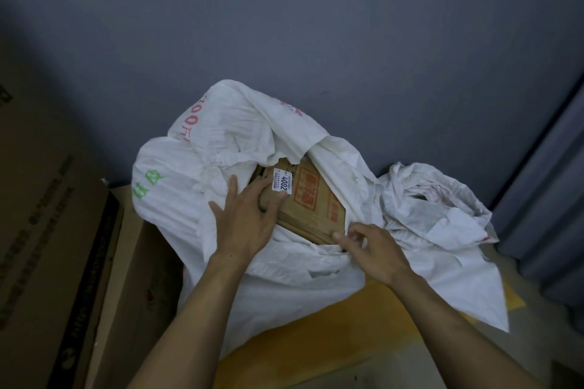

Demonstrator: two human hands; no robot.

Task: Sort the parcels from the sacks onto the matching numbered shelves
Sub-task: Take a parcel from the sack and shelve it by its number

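Note:
A large white woven sack (221,142) with pink and green print stands open in the middle of the head view. In its mouth lies a brown cardboard parcel (311,202) with red print and a white label reading 4002 (282,182). My left hand (249,215) rests on the parcel's left edge, fingers spread over the corner by the label. At the near right corner of the parcel my right hand (369,246) has its fingers curled at the sack's rim; whether it pinches the cloth or the box I cannot tell.
A second, crumpled white sack (439,208) lies to the right. Large brown cartons (57,230) stand on the left. A grey wall (316,25) rises behind, and a grey panel (550,183) closes the right side. Yellow floor (347,341) shows below the sack.

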